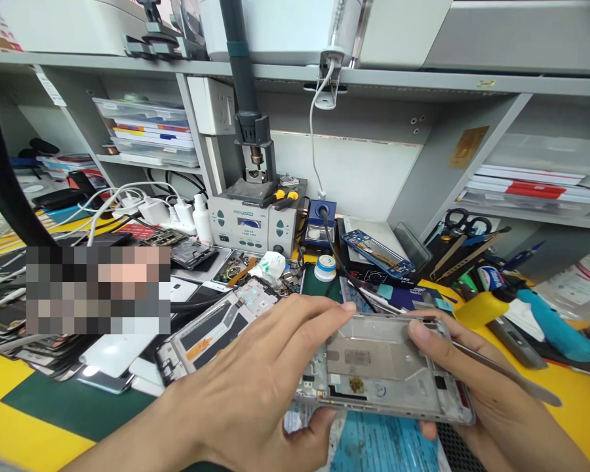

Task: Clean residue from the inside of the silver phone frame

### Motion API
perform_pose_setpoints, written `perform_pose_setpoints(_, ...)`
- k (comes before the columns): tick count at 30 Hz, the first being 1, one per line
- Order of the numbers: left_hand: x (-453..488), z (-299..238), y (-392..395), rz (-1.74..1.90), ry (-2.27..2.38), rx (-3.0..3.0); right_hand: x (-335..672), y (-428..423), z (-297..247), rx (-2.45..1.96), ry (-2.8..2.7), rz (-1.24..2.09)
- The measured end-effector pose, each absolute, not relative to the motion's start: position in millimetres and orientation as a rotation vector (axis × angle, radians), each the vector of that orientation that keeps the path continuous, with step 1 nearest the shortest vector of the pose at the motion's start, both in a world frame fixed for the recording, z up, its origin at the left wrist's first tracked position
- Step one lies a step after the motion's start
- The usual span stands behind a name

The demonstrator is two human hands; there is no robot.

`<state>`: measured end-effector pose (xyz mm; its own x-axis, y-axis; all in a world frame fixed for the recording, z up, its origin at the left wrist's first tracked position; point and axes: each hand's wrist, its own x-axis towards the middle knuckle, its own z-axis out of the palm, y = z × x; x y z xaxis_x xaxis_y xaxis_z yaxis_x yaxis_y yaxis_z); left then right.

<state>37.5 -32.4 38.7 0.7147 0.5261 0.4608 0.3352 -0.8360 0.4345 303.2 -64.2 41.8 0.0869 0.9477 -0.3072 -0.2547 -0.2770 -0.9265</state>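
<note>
A grey phone frame (pixel 383 357) with a bare, flat bay is held up in front of me, tilted. My left hand (pixel 255 380) grips its left part, fingertips at the top edge and thumb by the lower edge; it hides that end. At the other end, my right hand (pixel 491 387) has its thumb on the frame's face and its fingers behind. A thin metal pry tool (pixel 516 377) also sticks out from my right hand, pointing down to the right. Beyond my left hand lies another opened phone (pixel 221 328) with an orange strip.
Behind stand a soldering station (pixel 255 226), a small white jar (pixel 325 267) and a blue phone frame (pixel 378 252). Right are a yellow bottle (pixel 482 308) and scissors (pixel 467 223). Phones and cables crowd the left; a blue printed sheet (pixel 383 442) lies below.
</note>
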Motion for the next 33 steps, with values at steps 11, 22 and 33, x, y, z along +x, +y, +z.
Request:
perform_pose_setpoints(11, 36.4, 41.9, -31.0, 0.822, 0.658, 2.609, 303.5, -60.9, 43.2, -1.332, -0.808, 1.4)
perform_pose_setpoints(22, 34.6, 42.5, -32.0, 0.8, 0.69, 2.592, 294.1, -52.4, 49.7, -1.305, -0.879, 1.223)
perform_pose_setpoints(33, 37.7, 40.4, -34.7, 0.843, 0.735, 2.615, 303.8, -62.7, 41.6, -1.338, -0.784, 1.429)
